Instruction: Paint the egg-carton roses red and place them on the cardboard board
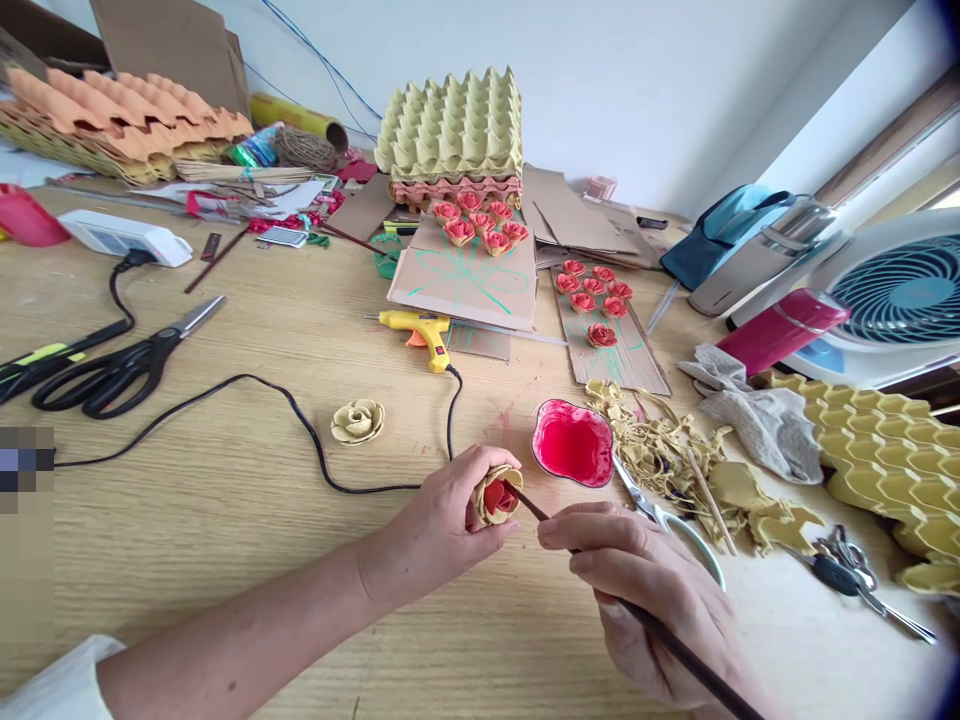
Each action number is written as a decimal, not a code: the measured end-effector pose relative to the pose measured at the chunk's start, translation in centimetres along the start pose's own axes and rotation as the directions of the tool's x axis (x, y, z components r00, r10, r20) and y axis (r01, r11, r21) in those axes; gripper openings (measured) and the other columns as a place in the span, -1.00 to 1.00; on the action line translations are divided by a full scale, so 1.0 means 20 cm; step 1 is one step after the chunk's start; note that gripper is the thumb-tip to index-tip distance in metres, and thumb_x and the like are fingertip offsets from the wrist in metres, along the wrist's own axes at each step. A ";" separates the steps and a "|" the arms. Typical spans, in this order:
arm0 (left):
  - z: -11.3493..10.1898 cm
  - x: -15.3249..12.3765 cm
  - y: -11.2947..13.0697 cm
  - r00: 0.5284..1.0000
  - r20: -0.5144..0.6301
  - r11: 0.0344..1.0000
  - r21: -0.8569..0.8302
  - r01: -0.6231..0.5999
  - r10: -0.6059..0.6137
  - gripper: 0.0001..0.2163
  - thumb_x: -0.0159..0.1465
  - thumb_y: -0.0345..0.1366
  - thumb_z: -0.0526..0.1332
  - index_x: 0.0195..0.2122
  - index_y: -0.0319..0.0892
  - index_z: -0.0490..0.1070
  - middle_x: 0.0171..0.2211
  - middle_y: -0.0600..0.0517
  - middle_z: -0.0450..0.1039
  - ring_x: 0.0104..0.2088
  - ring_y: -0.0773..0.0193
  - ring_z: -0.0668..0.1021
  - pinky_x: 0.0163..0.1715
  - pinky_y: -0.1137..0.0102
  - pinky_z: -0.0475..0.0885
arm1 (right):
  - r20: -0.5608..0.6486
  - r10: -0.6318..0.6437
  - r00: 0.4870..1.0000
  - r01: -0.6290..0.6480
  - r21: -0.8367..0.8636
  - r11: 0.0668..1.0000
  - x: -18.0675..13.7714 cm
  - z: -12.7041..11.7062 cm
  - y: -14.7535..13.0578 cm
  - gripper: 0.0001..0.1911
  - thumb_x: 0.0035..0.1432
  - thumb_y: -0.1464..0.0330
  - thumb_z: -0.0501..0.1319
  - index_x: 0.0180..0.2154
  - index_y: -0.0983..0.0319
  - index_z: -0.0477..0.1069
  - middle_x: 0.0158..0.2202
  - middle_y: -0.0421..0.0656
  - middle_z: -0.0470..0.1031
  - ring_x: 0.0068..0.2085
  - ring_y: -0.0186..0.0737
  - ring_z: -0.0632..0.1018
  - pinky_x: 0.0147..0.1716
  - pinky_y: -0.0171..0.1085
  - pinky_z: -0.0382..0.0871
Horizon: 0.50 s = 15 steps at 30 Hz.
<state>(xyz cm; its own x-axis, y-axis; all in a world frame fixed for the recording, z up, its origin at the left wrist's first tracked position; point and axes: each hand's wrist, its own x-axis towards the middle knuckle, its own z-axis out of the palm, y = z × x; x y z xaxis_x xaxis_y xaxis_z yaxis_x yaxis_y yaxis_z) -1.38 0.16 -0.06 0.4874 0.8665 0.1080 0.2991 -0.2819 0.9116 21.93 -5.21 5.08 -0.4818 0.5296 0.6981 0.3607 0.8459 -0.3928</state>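
Observation:
Between the fingers of my left hand (450, 510) is a small egg-carton rose (487, 510), its centre red and its outer petals still pale yellow. My right hand (652, 590) grips a dark paintbrush (675, 650), with the tip touching the red inner petals. Just beyond my right hand stands a scalloped bowl (573, 443) of red paint. An unpainted rose (358, 422) lies on the table to the left. Finished-looking red roses sit on two cardboard pieces, one at the back middle (469, 285) and one to its right (637, 345).
A yellow glue gun (420, 333) trails a black cord across the table. Black scissors (135, 360) lie left. Light-handled scissors (682, 535), carton scraps (660, 440) and keys (847, 570) are at right. Egg trays (454, 125) are stacked behind; a fan (900, 290) stands far right.

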 end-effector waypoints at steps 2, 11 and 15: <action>0.00 0.00 0.00 1.000 0.008 1.000 -0.011 0.019 -0.019 -0.66 0.28 -0.33 0.37 0.09 -0.04 0.47 -0.07 0.04 0.65 -0.21 0.16 0.66 -0.24 0.35 0.56 | 0.006 -0.017 1.000 0.017 0.003 1.000 0.02 0.00 0.00 -0.74 0.64 0.46 0.01 0.11 0.29 0.45 -0.14 0.07 0.76 -0.13 -0.12 0.82 -0.15 -0.20 0.77; 0.00 0.01 0.01 0.992 -0.084 0.996 -0.021 0.088 -0.090 -0.66 0.23 -0.33 0.36 0.02 -0.05 0.41 -0.21 0.11 0.57 -0.25 0.20 0.61 -0.17 0.36 0.53 | -0.053 0.175 0.983 -0.173 0.042 0.984 -0.08 -0.02 -0.01 -0.80 0.67 0.31 0.10 0.08 0.19 0.49 -0.09 0.01 0.76 -0.08 -0.11 0.81 -0.05 -0.12 0.77; -0.01 0.02 -0.01 0.984 -0.081 0.984 -0.097 0.149 -0.157 -0.60 0.20 -0.28 0.41 0.04 -0.04 0.38 -0.26 0.15 0.51 -0.32 0.23 0.55 -0.30 0.39 0.49 | -0.188 0.186 0.964 -0.192 -0.017 0.981 -0.09 -0.03 0.06 -0.81 0.61 0.43 0.13 0.09 0.21 0.51 -0.11 -0.02 0.74 -0.16 -0.16 0.80 -0.20 -0.23 0.74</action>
<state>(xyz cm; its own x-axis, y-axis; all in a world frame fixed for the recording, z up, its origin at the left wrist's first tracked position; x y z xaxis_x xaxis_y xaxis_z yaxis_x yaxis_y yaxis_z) -1.36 0.69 -0.11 0.3661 0.9306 -0.0043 0.2875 -0.1086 0.9516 23.70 -5.15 3.58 -0.2472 0.6561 0.7130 0.4603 0.7271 -0.5094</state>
